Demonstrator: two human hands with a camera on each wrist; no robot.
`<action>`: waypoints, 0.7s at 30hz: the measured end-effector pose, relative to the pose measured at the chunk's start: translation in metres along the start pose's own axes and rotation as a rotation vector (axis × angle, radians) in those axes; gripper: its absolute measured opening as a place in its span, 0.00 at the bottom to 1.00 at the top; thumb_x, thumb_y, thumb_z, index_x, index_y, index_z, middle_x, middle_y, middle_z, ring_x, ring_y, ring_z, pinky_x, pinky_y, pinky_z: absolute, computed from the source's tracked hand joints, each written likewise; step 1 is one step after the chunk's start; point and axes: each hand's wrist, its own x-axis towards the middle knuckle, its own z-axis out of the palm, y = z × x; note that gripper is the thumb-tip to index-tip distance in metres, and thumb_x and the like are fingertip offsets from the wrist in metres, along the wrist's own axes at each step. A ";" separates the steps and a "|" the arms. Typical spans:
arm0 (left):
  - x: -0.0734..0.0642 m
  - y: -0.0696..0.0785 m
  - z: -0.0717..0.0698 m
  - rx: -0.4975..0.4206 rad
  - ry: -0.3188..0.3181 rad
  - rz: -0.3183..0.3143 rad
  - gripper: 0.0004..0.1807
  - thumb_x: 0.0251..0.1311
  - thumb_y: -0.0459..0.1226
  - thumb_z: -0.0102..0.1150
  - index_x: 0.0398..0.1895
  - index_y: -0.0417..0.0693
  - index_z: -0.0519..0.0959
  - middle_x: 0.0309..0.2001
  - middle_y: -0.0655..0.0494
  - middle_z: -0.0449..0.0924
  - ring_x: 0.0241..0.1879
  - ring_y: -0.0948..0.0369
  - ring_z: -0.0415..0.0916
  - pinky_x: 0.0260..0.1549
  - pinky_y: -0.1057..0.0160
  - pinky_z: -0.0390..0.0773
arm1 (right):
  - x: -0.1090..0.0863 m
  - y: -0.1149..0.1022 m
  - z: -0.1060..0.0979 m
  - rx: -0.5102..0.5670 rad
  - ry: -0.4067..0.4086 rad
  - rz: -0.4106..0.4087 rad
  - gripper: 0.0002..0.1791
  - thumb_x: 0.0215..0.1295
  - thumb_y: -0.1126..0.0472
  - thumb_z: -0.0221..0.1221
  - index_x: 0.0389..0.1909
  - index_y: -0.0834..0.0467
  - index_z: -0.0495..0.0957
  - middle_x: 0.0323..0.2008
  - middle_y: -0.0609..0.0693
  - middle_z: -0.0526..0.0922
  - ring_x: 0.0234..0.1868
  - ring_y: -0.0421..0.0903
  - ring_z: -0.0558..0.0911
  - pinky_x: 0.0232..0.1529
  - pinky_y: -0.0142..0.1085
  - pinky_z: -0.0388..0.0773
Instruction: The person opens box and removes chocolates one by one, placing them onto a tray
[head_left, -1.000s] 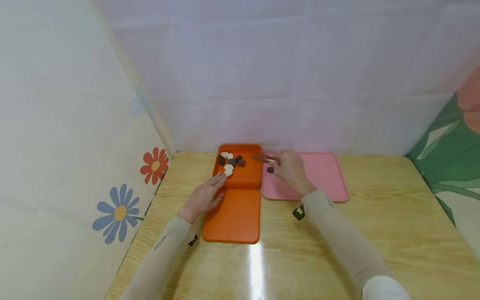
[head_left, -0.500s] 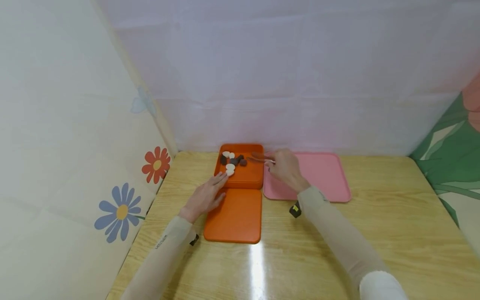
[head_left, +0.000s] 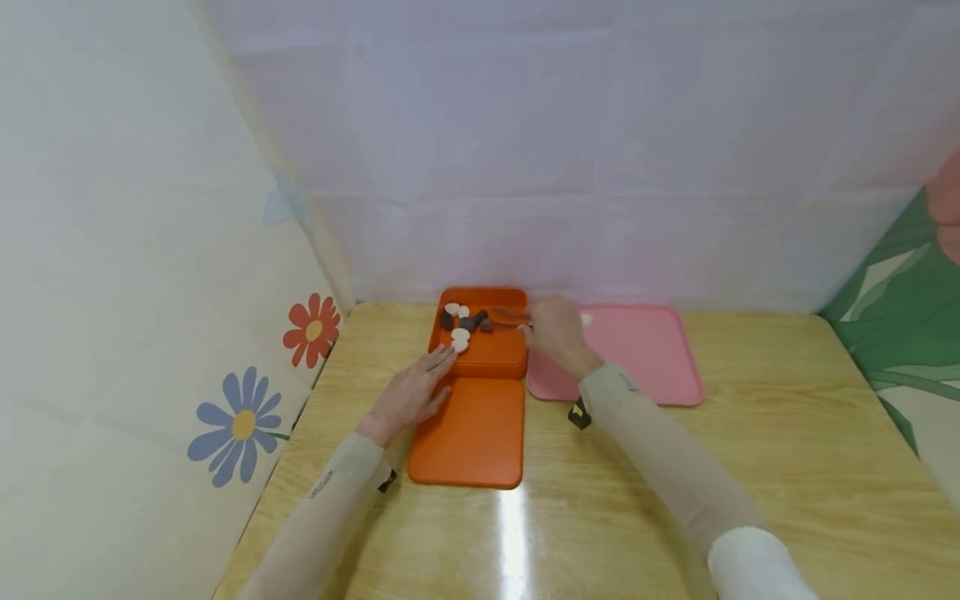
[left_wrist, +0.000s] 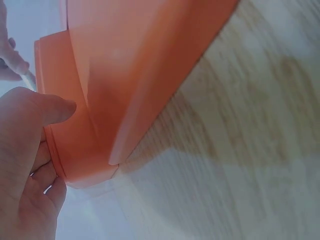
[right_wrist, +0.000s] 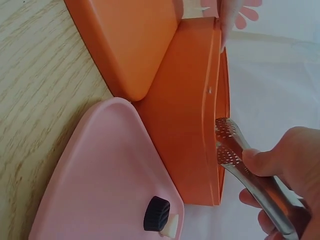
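Observation:
My right hand (head_left: 558,336) grips metal tongs (right_wrist: 262,197) with perforated tips. In the head view the tongs reach over the right part of an orange box (head_left: 487,369), close to several dark pieces (head_left: 468,323); white oval pieces (head_left: 460,335) lie beside these. The right wrist view shows the two tips slightly apart at the box rim, with the box's inside hidden behind its wall. At the box's front left corner rests my left hand (head_left: 408,392), fingers extended over the rim. Its thumb (left_wrist: 62,107) lies against the front wall in the left wrist view.
An orange lid (head_left: 465,433) lies right in front of the box. Against the box's right side is a pink tray (head_left: 637,358), bearing a dark ridged piece (right_wrist: 157,214) and a white piece (right_wrist: 170,226). A cloth backdrop (head_left: 480,208) hangs close behind both.
My right hand and the tongs have moved left, from the box's right edge towards the dark pieces. A white piece on the tray has come into sight. My left hand stays in place.

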 end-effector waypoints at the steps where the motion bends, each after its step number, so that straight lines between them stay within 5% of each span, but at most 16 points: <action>1: -0.001 0.000 0.000 0.000 0.003 0.002 0.36 0.72 0.38 0.68 0.79 0.36 0.68 0.79 0.41 0.68 0.79 0.44 0.66 0.71 0.42 0.74 | 0.000 -0.002 0.001 -0.016 -0.014 0.006 0.14 0.68 0.54 0.72 0.46 0.60 0.91 0.35 0.53 0.89 0.28 0.46 0.81 0.23 0.35 0.78; 21: -0.002 0.002 0.001 -0.025 0.020 0.005 0.35 0.73 0.36 0.67 0.79 0.35 0.68 0.79 0.39 0.68 0.79 0.43 0.66 0.73 0.42 0.71 | 0.007 -0.017 0.017 -0.056 -0.060 0.109 0.12 0.69 0.51 0.71 0.36 0.56 0.87 0.32 0.52 0.87 0.34 0.51 0.86 0.26 0.47 0.84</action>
